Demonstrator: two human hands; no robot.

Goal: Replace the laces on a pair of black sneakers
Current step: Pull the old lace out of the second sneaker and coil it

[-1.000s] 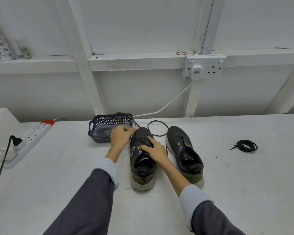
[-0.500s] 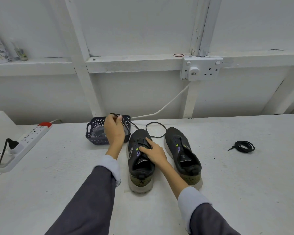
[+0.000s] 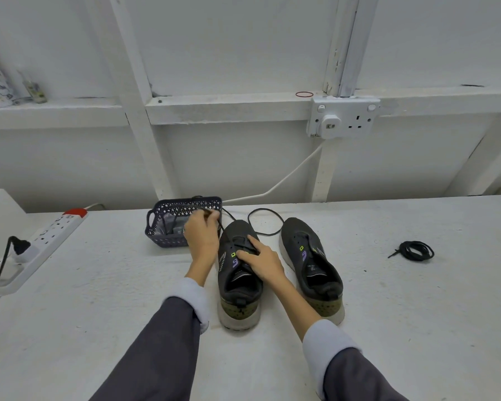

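Observation:
Two black sneakers stand side by side on the white table, toes pointing away from me. My right hand [image 3: 262, 257] presses on the tongue and eyelets of the left sneaker [image 3: 239, 277], fingers spread. My left hand [image 3: 201, 234] pinches a black lace [image 3: 265, 211] just beyond that shoe's toe; the lace loops on the table behind both shoes. The right sneaker [image 3: 311, 264] has no lace in its eyelets. A coiled black lace [image 3: 415, 250] lies alone to the right.
A dark blue perforated basket [image 3: 168, 211] sits just behind my left hand with laces inside. A white power strip [image 3: 45, 235] with a black plug lies far left. A wall socket [image 3: 342, 117] and white cable are on the wall behind.
My left hand rose with the lace toward the basket and has since come slightly back down and to the right. My right hand stayed on the left sneaker.

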